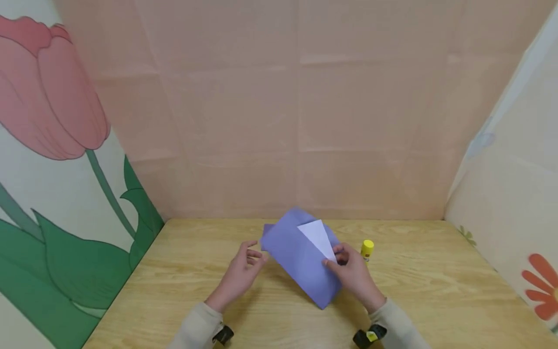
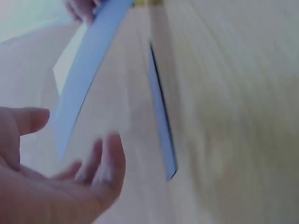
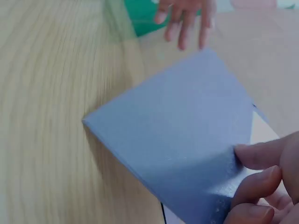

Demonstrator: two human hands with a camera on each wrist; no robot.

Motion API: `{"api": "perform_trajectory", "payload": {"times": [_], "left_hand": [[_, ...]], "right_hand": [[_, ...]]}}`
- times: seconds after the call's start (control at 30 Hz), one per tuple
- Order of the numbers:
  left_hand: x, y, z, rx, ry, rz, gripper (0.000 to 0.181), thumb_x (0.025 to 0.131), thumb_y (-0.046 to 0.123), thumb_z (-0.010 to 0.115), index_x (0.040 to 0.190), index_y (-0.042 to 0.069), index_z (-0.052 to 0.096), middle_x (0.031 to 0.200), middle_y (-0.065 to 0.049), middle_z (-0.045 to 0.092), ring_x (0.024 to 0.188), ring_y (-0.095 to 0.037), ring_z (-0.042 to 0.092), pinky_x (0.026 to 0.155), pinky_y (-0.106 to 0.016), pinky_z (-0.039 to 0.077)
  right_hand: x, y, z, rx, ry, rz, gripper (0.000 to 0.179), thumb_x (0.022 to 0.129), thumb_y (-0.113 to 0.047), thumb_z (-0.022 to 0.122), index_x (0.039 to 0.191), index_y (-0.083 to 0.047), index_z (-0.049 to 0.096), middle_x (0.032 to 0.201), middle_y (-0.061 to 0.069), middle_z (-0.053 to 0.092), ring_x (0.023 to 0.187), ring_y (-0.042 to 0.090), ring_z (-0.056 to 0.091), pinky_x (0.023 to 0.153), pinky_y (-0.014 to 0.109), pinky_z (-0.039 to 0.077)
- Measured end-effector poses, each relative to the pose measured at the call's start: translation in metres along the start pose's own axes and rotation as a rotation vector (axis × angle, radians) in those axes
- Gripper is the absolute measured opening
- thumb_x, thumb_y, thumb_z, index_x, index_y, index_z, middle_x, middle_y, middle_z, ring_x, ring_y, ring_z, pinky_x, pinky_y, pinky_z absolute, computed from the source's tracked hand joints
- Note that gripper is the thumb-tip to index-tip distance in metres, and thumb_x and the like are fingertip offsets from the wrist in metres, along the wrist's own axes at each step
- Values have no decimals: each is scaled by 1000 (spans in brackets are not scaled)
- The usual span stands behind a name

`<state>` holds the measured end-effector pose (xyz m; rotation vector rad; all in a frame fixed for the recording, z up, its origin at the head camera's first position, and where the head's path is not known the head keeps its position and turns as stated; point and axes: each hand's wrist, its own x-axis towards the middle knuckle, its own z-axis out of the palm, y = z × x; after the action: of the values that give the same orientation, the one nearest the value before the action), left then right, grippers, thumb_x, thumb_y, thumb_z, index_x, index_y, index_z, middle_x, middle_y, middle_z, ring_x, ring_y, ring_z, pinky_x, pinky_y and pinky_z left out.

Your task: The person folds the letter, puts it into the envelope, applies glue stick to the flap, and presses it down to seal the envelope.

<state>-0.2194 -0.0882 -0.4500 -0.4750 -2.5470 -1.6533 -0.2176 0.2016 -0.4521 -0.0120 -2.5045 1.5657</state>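
My right hand (image 1: 350,269) pinches the lower right edge of a purple sheet of paper (image 1: 301,257), thumb in front, fingers curled at the edge. The sheet is tilted above the table, and a white triangular part (image 1: 317,237) shows on its face near the thumb. My left hand (image 1: 244,269) is raised by the sheet's left corner, fingers loosely bent, holding nothing; the left wrist view shows a gap between its thumb and fingers. Behind the sheet, a second purple piece (image 2: 161,116) lies on the table, mostly hidden in the head view.
A yellow glue stick (image 1: 367,248) stands just beyond my right hand. The wooden table (image 1: 174,271) ends at a pinkish covering (image 1: 296,121) at the back. Flower-printed panels (image 1: 65,194) flank both sides.
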Motion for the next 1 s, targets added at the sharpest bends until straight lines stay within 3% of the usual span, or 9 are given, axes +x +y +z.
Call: {"api": "perform_trajectory", "payload": {"times": [0.1, 0.23, 0.4, 0.53, 0.77, 1.0], "left_hand": [[-2, 2, 6, -182, -154, -61, 43, 104, 21, 56, 137, -4, 47, 115, -23, 61, 96, -35, 63, 72, -42, 57], [-4, 4, 17, -270, -231, -55, 26, 104, 14, 53, 120, -6, 57, 106, -25, 64, 88, -33, 65, 66, -38, 57], [-3, 7, 23, -258, -236, -27, 21, 106, 12, 48, 110, -5, 59, 91, -19, 64, 83, -37, 65, 63, -42, 57], [-1, 8, 21, -236, -254, -9, 21, 107, 10, 45, 109, -5, 59, 88, -21, 64, 79, -36, 64, 62, -41, 56], [0, 8, 12, -194, -286, 9, 21, 107, 11, 43, 99, -4, 53, 85, -22, 62, 77, -37, 63, 58, -37, 53], [1, 9, 8, -162, -323, 10, 24, 108, 14, 42, 93, -4, 48, 86, -22, 62, 73, -27, 62, 57, -33, 52]], "right_hand": [[-4, -3, 3, 31, 22, 71, 29, 85, -5, 77, 103, 0, 55, 77, 6, 63, 76, 14, 55, 66, 24, 47], [-7, -5, 12, 121, 11, 103, 32, 85, -6, 78, 104, 1, 54, 78, 6, 66, 74, 12, 56, 64, 23, 47], [-10, -7, 16, 242, -49, 118, 27, 89, -5, 73, 104, 1, 51, 72, 4, 61, 56, 10, 48, 50, 23, 41], [-10, -9, 11, 281, -92, 93, 15, 97, -4, 62, 106, 4, 52, 74, 8, 58, 46, 13, 42, 44, 23, 37], [-9, -7, 3, 217, -132, 13, 14, 100, -5, 58, 110, 5, 60, 84, 13, 62, 48, 13, 46, 45, 24, 41], [-9, -2, 4, 202, -175, -49, 15, 99, -6, 60, 110, 5, 62, 85, 12, 63, 49, 12, 46, 45, 24, 41]]}}
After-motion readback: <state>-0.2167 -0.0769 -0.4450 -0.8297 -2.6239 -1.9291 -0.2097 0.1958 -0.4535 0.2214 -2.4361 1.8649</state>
